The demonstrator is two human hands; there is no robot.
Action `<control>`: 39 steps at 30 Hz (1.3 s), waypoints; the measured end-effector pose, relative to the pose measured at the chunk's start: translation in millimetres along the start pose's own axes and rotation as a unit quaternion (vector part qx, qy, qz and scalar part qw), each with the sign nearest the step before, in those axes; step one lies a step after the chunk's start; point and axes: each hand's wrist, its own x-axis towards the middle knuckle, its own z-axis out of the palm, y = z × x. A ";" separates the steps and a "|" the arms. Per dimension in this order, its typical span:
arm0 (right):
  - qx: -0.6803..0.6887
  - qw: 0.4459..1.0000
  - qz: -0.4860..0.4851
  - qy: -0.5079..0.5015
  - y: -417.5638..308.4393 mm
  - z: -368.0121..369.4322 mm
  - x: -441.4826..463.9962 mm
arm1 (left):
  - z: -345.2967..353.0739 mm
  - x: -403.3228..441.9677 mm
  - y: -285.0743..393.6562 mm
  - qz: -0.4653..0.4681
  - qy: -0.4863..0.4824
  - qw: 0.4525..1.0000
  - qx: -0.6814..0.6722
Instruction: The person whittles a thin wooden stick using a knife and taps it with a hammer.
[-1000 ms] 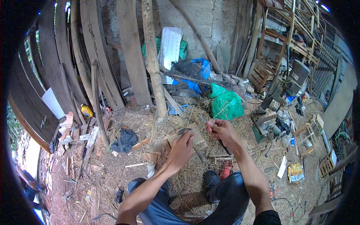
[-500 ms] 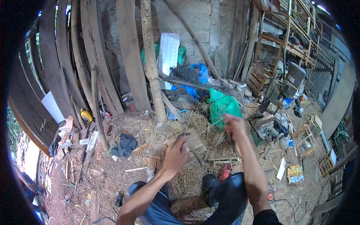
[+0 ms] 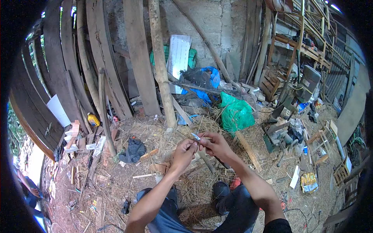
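In front of my knees, my two hands meet. My right hand [image 3: 216, 145] is closed round a knife [image 3: 196, 136]; its short bright blade points up and left past the fingertips, and a dark handle end shows below the palm. My left hand [image 3: 185, 153] pinches with thumb and forefinger right beside the blade. Whatever lies between those fingers is too small and covered to make out. Below the hands, a wooden stick [image 3: 206, 161] lies on the straw-strewn ground.
Beyond my hands sit a green plastic bag [image 3: 236, 116] and a wooden post [image 3: 162, 70]. A black plastic bag [image 3: 133, 150] lies to the left. A wooden plank [image 3: 248, 150] and a gold packet [image 3: 309, 182] are to the right. A person's arm [image 3: 34, 190] shows at the far left.
My right hand has come down and left with the knife to meet my left hand. The left hand has shifted slightly, and the whole view has moved a little.
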 end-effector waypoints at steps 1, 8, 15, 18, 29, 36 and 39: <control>0.002 1.000 0.003 0.002 2.9 -3.0 1.4 | 1.9 -0.8 1.7 -0.004 -0.001 1.000 0.000; -0.008 0.999 0.042 0.016 6.8 -17.3 4.1 | 4.9 -4.7 -0.7 0.038 -0.014 0.999 0.035; -0.016 0.998 0.044 0.046 -1.2 -23.7 2.7 | 5.9 -6.0 -3.2 0.052 -0.016 0.996 0.075; -0.009 0.998 0.021 0.065 -0.7 -33.5 6.8 | 8.0 -11.0 2.5 0.057 -0.004 0.993 0.099; 0.046 0.960 -0.045 0.272 2.9 -114.0 -10.8 | -16.4 -24.4 5.5 0.078 0.035 0.977 0.193; -0.340 0.917 -0.145 0.150 3.2 -39.8 -4.2 | -8.6 -11.2 8.4 0.114 0.080 0.970 0.198; -0.122 0.973 -0.089 0.174 1.9 -34.4 -2.1 | -6.7 -9.9 2.7 0.136 0.085 0.963 0.215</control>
